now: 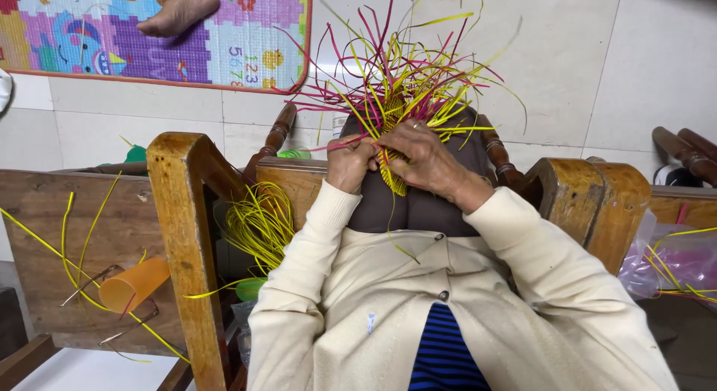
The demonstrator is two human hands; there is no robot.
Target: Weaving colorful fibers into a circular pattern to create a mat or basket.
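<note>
Upper centre of frame: half-woven piece of yellow and magenta plastic strips rests on dark-trousered knee, loose ends fanning upward. Left hand pinches magenta strip at weave's left edge, fingers closed tight on it. Right hand spread over woven yellow band, pressing it flat, clasping weave. Step, by look: threading strip through the weave. Next move needs steady tension, clean tuck under neighbouring strip. Lower left: orange plastic cup on wooden chair frame.
</note>
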